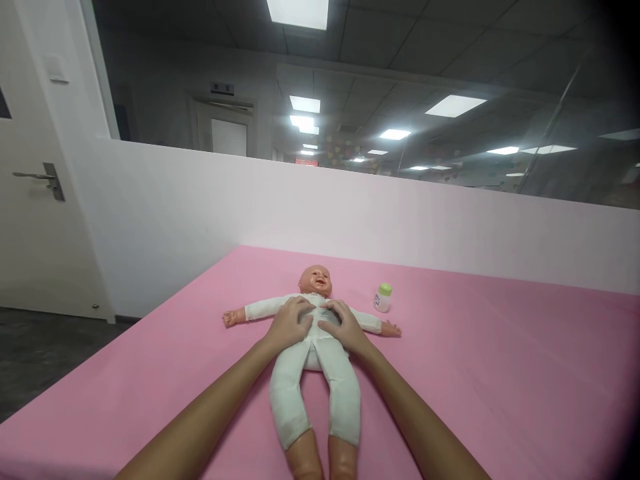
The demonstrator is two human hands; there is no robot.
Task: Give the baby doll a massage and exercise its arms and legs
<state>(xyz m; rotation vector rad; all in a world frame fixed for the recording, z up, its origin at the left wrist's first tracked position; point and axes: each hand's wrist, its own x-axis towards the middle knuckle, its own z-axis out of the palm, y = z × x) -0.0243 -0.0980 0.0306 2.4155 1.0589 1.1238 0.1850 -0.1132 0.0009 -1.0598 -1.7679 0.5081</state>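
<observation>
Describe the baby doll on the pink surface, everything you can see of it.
The baby doll lies face up on the pink surface, head toward the far wall, arms spread out to both sides, legs pointing at the camera. It wears a white one-piece suit; the bare head, hands and lower legs look like tan plastic. The left hand and right hand rest flat on its chest. A small green-capped bottle stands apart, near its arm.
</observation>
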